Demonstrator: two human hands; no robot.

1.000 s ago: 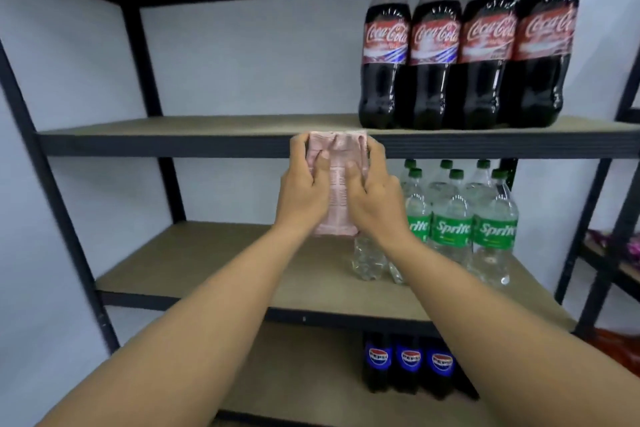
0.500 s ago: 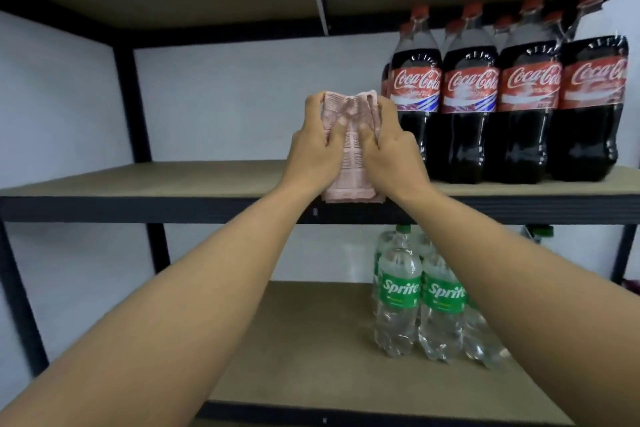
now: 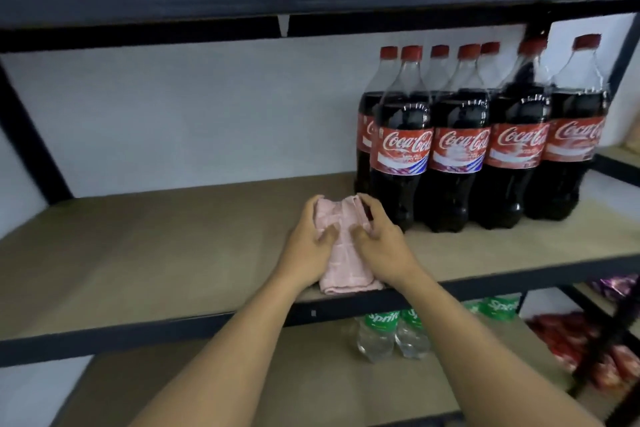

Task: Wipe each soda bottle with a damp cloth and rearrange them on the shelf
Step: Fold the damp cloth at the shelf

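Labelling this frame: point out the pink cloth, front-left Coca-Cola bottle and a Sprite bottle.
pink cloth [image 3: 346, 270], head view, lower folded part.
front-left Coca-Cola bottle [image 3: 401, 152], head view, red label.
leftmost Sprite bottle [image 3: 375, 340], head view, clear lower body.

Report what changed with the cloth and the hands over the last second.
The left hand and right hand carried the pink cloth forward and laid it on the shelf board, just left of the Coca-Cola bottles. Both hands still grip it. The bottles stand unmoved.
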